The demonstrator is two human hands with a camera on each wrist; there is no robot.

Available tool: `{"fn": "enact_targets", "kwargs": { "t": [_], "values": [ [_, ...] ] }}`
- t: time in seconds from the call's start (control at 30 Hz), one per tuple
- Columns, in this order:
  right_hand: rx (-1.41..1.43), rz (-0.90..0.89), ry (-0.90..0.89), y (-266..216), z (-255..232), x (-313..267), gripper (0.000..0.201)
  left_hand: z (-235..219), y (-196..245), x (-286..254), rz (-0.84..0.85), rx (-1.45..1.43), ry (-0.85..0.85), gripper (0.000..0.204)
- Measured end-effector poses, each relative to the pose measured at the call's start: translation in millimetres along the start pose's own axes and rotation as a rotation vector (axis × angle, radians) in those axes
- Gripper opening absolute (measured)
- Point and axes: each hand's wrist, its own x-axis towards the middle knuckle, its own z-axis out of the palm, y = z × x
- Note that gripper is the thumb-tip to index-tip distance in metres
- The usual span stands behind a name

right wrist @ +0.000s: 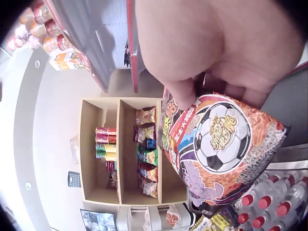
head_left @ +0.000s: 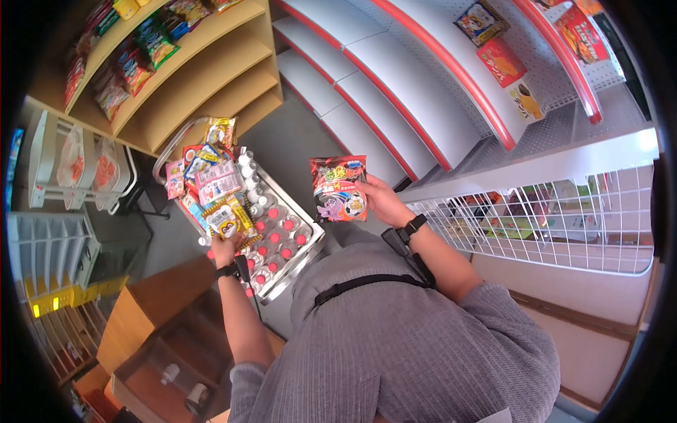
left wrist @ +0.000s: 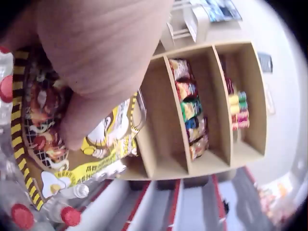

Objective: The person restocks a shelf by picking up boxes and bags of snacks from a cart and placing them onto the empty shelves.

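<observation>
In the head view, the right hand pinches the edge of a black and red snack bag with a football print, held up in the air right of the cart. The right wrist view shows that bag hanging from the thumb and fingers of the right hand. The left hand grips a yellow and brown snack bag above the bottles. Close up in the left wrist view, the left hand's thumb presses on that bag; its other fingers are mostly hidden.
A metal cart holds red-capped bottles and a pile of snack packets. Behind stands a wooden shelf with snack bags on its upper levels. White shelves with red edges and a wire basket are at the right.
</observation>
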Motion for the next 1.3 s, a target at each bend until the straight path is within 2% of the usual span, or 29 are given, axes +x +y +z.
{"fn": "enact_targets", "kwargs": {
  "t": [0.03, 0.1, 0.13, 0.17, 0.23, 0.3, 0.4, 0.57, 0.63, 0.67, 0.77, 0.8, 0.83, 0.9, 0.93, 0.97, 1.07, 1.2, 1.3],
  "values": [
    [0.004, -0.005, -0.005, -2, 1, 1, 0.034, 2, -2, -13, -0.004, -0.003, 0.021, 0.042],
    [0.004, 0.006, -0.036, -4, 4, 6, 0.034, 2, -6, -36, 0.154, -0.239, -0.005, 0.039],
    [-0.005, 0.009, -0.017, -5, 5, 7, 0.035, 18, 27, -79, 0.085, -0.418, -0.043, 0.04],
    [-0.015, 0.011, 0.004, -4, 5, 7, 0.035, 15, 15, -88, 0.075, -0.484, -0.124, 0.042],
    [-0.035, 0.039, 0.002, 1, 3, 11, 0.035, 28, 9, -119, 0.048, -0.58, -0.16, 0.044],
    [-0.094, 0.068, -0.008, 6, 3, 14, 0.035, 28, -28, -127, -0.014, -0.605, -0.226, 0.046],
    [-0.198, 0.1, -0.041, 10, 15, 16, 0.035, 52, -13, -159, -0.079, -0.71, -0.204, 0.05],
    [-0.32, 0.11, -0.122, 13, 40, 14, 0.034, 71, -10, -154, -0.024, -0.703, -0.267, 0.049],
    [-0.337, 0.089, -0.137, 18, 42, 14, 0.033, 73, -4, -143, -0.025, -0.596, -0.392, 0.05],
    [-0.351, 0.071, -0.149, 19, 43, 13, 0.032, 76, 0, -140, 0.057, -0.53, -0.384, 0.045],
    [-0.347, 0.01, -0.085, 13, 41, 3, 0.031, 74, 15, -136, -0.001, -0.548, -0.351, 0.041],
    [-0.365, -0.022, -0.02, 15, 36, 0, 0.03, 75, 22, -136, -0.004, -0.656, -0.349, 0.04],
    [-0.33, -0.038, -0.008, 21, 21, 3, 0.031, 74, 24, -135, -0.048, -0.716, -0.314, 0.044],
    [-0.266, -0.062, 0.065, 15, 24, -14, 0.031, 70, 23, -134, -0.074, -0.877, -0.408, 0.052],
    [-0.257, -0.06, 0.078, 16, 23, -21, 0.031, 69, 29, -136, -0.056, -0.877, -0.497, 0.056],
    [-0.222, -0.065, 0.107, 16, 21, -27, 0.03, 70, 31, -134, -0.068, -0.869, -0.507, 0.056],
    [-0.163, -0.068, 0.16, 18, 17, -45, 0.03, 75, 42, -136, 0.048, -0.771, -0.576, 0.061],
    [-0.06, -0.107, 0.169, 7, 13, -59, 0.031, 76, 50, -125, -0.024, -0.802, -0.551, 0.056],
    [0.05, -0.192, 0.147, -11, -3, -61, 0.032, 80, 84, -139, -0.004, -0.811, -0.484, 0.052]
  ]
}}
